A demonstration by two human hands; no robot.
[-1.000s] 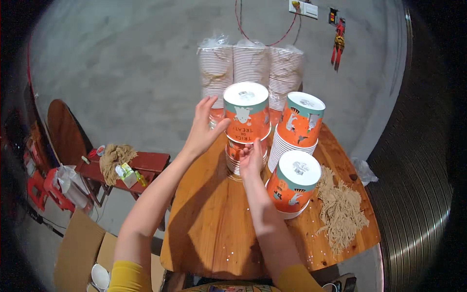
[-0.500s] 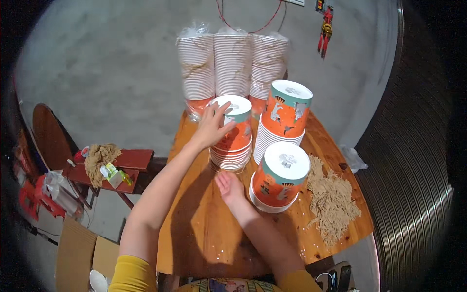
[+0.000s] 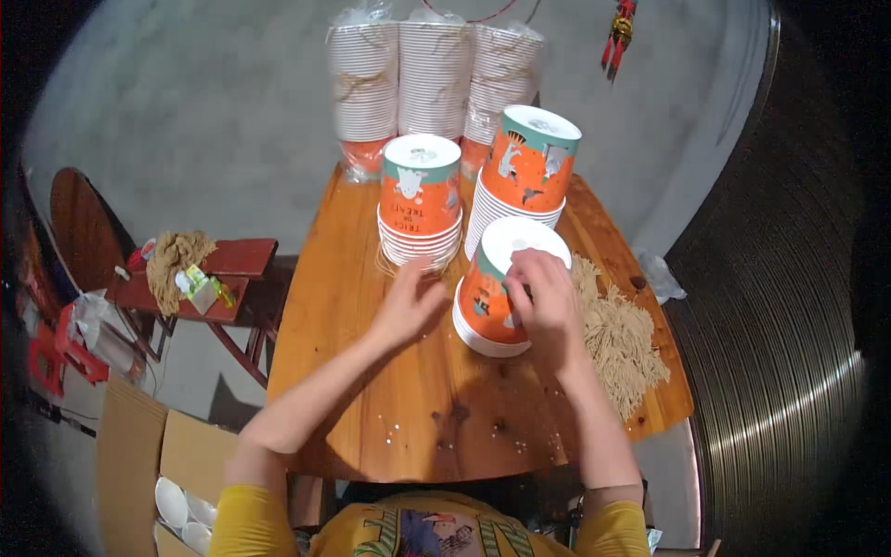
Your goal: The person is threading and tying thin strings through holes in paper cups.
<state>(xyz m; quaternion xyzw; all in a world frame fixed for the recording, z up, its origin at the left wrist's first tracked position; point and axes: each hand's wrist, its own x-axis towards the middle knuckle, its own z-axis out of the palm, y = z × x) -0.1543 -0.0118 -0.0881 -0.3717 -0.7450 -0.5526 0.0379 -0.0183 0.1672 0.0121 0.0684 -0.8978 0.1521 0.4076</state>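
Three stacks of upturned orange-and-teal paper buckets with white bases stand on the wooden table. At the foot of the left stack [image 3: 419,200], where thin tan twine [image 3: 449,260] loops round the rims, my left hand [image 3: 408,304] is open, its fingers close to the lowest rims. My right hand [image 3: 549,311] is in front of the near right stack [image 3: 484,297], fingers loosely bent over its upper edge, thumb apart; nothing shows in its grasp. Whether it touches the bucket is unclear. Behind that stands the taller right stack [image 3: 529,167].
Three plastic-wrapped bucket stacks [image 3: 432,84] line the table's far edge. A heap of tan twine [image 3: 620,348] lies at the right. Leftward are a red bench [image 3: 246,255] with more twine [image 3: 176,265] and an open cardboard box [image 3: 200,455]. A ribbed metal shutter [image 3: 780,325] borders the right side.
My left hand has dropped from the top of the left stack to its foot. My right hand has moved right and up to the near right stack. The view has shifted downward.
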